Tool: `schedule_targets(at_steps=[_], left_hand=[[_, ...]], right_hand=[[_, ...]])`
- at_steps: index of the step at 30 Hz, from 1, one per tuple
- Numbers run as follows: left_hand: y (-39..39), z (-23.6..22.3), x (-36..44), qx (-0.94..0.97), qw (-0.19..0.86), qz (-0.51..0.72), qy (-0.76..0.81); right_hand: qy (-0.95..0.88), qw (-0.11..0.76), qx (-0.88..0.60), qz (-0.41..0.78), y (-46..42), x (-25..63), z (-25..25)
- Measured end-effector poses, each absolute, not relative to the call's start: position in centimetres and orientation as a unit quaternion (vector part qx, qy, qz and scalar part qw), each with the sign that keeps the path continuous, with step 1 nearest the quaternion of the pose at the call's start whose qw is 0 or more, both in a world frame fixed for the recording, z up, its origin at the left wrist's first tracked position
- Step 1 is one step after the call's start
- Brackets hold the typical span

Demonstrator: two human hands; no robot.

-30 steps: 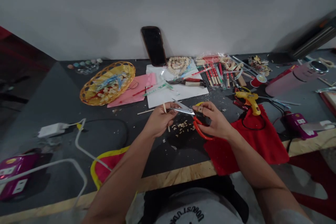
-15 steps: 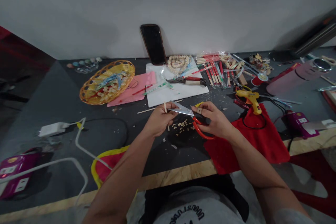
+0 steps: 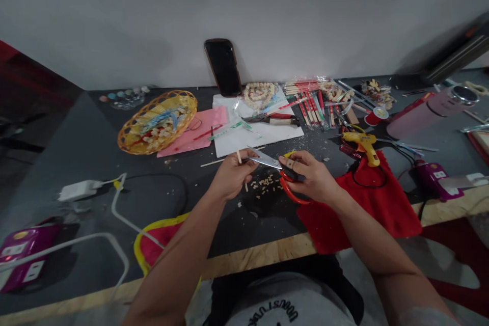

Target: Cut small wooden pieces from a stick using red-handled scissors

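My left hand (image 3: 232, 175) is closed on a thin pale wooden stick (image 3: 239, 157), which pokes out above and below the fingers. In my right hand (image 3: 311, 175) is a pair of scissors (image 3: 269, 161) with red and black handles, its blades parted and pointing left. The blade tips reach the fingers of my left hand, close to the stick; whether they touch it I cannot tell. Below, between the hands, several short cut bits of wood (image 3: 266, 183) lie scattered on the dark tabletop (image 3: 229, 234).
Behind the hands are pliers (image 3: 282, 120) on white paper (image 3: 229, 145), and a phone (image 3: 223, 67) against the wall. A yellow basket (image 3: 132, 148) stands left. On the right are a glue gun (image 3: 362, 143), red cloth (image 3: 393, 204), thread spool (image 3: 376, 116) and pink bottle (image 3: 428, 114).
The scissors' handles look slightly closer together, and the stick leans a little more to the left. Both hands stay in nearly the same place; the camera has shifted slightly.
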State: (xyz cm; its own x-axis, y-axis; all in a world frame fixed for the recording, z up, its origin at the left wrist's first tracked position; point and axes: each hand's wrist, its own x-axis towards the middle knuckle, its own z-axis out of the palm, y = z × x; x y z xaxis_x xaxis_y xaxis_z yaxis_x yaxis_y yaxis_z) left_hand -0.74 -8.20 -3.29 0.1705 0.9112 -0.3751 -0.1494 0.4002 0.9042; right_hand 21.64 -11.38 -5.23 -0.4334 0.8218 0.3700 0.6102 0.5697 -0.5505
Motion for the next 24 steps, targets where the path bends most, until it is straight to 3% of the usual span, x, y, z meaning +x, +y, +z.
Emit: schedule_targets(at_steps=[7, 24], left_hand=[[-8.27, -3.67, -0.59, 0.403, 0.657, 0.378, 0.513], [-8.36, -2.89, -0.8, 0.404, 0.677, 0.385, 0.48]], right_hand=[[-0.826, 0.291, -0.452, 0.171, -11.19, 21.28, -5.4], [-0.791, 0.342, -0.47, 0.193, -11.22, 21.07, -6.08]])
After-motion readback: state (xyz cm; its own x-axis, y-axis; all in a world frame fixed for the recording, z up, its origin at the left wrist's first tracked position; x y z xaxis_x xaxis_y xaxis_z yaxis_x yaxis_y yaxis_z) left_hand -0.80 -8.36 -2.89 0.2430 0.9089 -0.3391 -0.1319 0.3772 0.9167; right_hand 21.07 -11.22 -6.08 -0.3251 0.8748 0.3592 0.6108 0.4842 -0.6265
